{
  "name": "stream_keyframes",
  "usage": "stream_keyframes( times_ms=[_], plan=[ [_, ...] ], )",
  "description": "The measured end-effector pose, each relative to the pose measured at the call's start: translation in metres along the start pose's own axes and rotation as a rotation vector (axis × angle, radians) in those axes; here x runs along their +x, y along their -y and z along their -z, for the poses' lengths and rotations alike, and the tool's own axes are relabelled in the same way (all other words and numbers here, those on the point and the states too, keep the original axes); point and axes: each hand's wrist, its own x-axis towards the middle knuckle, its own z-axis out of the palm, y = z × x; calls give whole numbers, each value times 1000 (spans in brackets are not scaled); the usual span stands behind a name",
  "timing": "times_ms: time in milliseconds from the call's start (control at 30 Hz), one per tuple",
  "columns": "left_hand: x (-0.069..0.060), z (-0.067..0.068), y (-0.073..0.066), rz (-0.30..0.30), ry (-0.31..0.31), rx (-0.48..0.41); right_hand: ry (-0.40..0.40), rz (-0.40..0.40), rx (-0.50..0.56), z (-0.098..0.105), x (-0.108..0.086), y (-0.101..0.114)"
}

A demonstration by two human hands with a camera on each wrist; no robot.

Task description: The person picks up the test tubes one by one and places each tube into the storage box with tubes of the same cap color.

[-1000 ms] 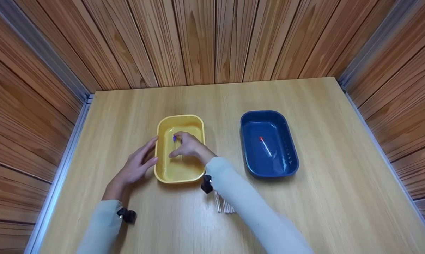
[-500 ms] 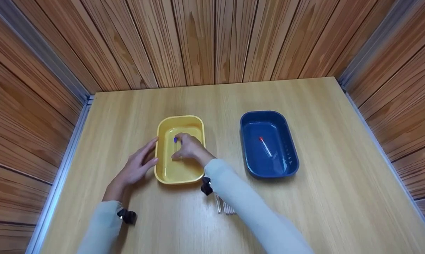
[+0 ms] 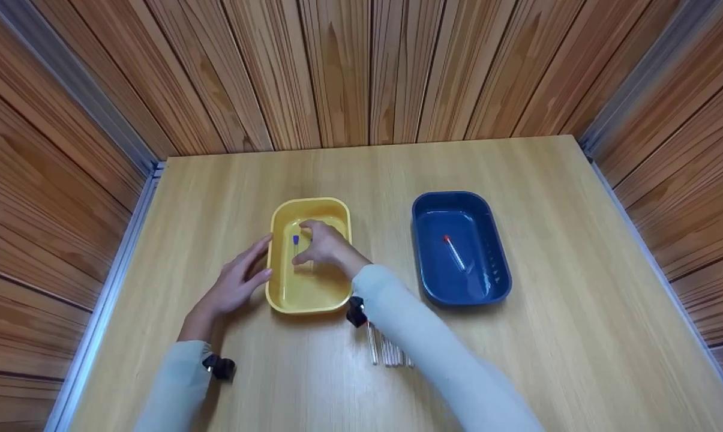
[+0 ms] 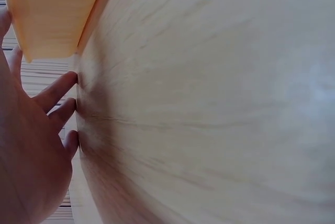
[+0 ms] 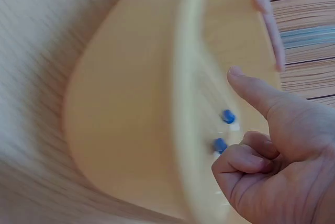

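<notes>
A yellow tray [image 3: 309, 304] stands left of centre in the head view. Inside it lies a clear tube with a blue cap [image 3: 296, 239]; the right wrist view shows two blue caps [image 5: 228, 116] side by side. My right hand [image 3: 328, 245] is over the tray, thumb and forefinger spread apart with nothing between them, the other fingers bent. At the tray's left side, my left hand [image 3: 236, 283] touches the wall with its fingertips, thumb held out. Its lower fingers reach the tabletop in the left wrist view.
A blue tray [image 3: 424, 252] to the right contains one red-capped tube [image 3: 455, 253]. Several clear tubes [image 3: 391, 353] lie on the table near the front, partly covered by my right forearm. Wood-patterned walls [image 3: 337, 72] border the table at the back and sides.
My right hand has let go of the blue-capped tube and its fingers have spread slightly away to the right. The tube now lies in the yellow tray. My left hand stays at the tray's side.
</notes>
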Motion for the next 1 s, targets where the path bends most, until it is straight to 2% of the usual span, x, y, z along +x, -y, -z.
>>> stream_keyframes(
  times_ms=[200,433,733,1000],
  plan=[
    [-1,-1,1,22,19,5,11,21,-46,2,-4,3],
    [0,1,1,18,16,16,52,133,-53,8,-20,2],
    [1,0,1,19,7,16,37,256,-143,10,-45,-2],
    [1,0,0,-31,-28,39,31,354,-139,18,-67,-14]
  ],
)
